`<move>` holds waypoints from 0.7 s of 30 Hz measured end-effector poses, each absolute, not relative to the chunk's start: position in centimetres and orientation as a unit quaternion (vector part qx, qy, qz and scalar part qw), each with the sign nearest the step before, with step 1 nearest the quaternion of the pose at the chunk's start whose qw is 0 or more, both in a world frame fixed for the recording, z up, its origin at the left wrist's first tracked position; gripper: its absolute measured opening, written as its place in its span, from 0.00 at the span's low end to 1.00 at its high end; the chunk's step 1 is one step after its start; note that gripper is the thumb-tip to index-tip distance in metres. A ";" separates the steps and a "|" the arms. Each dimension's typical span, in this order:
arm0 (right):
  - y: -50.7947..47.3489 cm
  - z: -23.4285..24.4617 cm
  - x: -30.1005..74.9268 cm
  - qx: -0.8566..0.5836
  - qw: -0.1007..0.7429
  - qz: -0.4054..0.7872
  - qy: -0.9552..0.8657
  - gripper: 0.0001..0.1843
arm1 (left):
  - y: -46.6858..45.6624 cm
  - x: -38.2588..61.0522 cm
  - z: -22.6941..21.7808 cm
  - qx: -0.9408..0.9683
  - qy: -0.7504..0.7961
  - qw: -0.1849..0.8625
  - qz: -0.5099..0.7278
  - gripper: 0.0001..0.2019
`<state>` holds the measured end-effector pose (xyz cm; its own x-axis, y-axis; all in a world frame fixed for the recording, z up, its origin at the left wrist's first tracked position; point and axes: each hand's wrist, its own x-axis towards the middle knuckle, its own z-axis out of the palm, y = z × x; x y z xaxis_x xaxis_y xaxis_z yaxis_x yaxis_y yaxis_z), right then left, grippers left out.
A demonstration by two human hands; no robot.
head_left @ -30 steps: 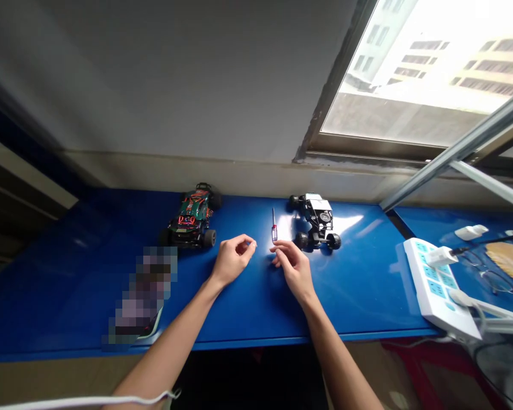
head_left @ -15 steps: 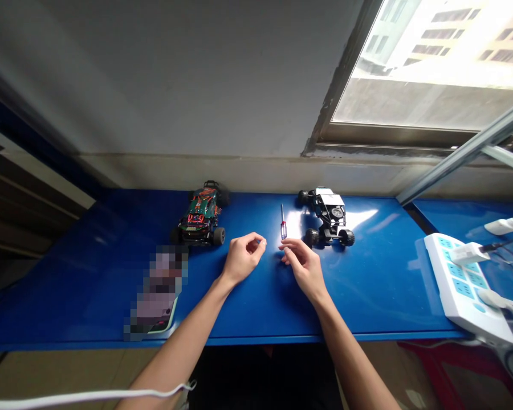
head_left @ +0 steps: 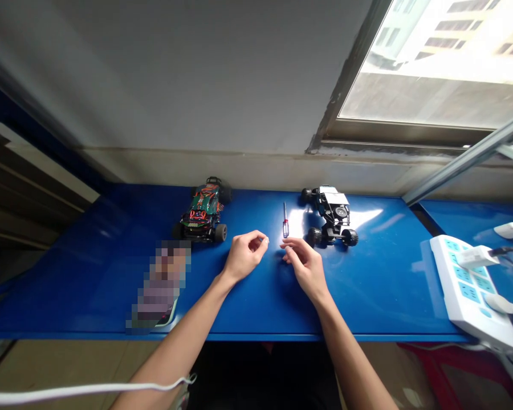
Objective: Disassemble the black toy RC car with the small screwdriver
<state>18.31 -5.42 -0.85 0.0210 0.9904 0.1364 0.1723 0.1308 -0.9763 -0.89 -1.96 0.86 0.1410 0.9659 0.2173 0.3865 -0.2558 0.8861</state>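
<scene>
My left hand (head_left: 246, 255) is curled above the blue table, its thumb and index fingertips brought together. Whether a tiny thing is pinched there is too small to tell. Across a small gap, my right hand (head_left: 304, 266) has loosely bent fingers apart, with nothing visible in them. Just beyond its fingertips a screwdriver (head_left: 285, 222) with a clear, red-banded handle lies with its shaft pointing at the wall. A green and orange toy car (head_left: 204, 208) stands beyond my left hand. To the right of the screwdriver is a black toy buggy with a white roof (head_left: 334, 212).
A phone-like item (head_left: 160, 290), mostly pixelated, lies by my left forearm. The white power strip (head_left: 470, 287) with plugs sits at the right of the blue table (head_left: 376, 290). A white cable (head_left: 89, 389) crosses my left forearm. Behind is the wall with a window (head_left: 427, 91).
The camera view has shifted slightly, so the cars and power strip appear a little further right. Both hands keep nearly the same pose; the objects on the table stay put.
</scene>
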 end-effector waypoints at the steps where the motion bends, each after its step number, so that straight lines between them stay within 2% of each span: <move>1: -5.4 -0.9 18.3 -0.515 0.495 0.411 -0.566 0.13 | -2.0 -0.9 0.9 0.673 0.502 0.345 0.420 0.09; 21: -5.5 -0.9 18.6 -0.523 0.485 0.403 -0.573 0.13 | -2.1 -0.7 1.0 0.674 0.504 0.348 0.414 0.09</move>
<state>18.59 -5.51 -0.90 0.0179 0.9909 0.1338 0.2088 0.1271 -0.9697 -0.71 -2.15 0.98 0.1492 0.9667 0.2081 0.3905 -0.2510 0.8857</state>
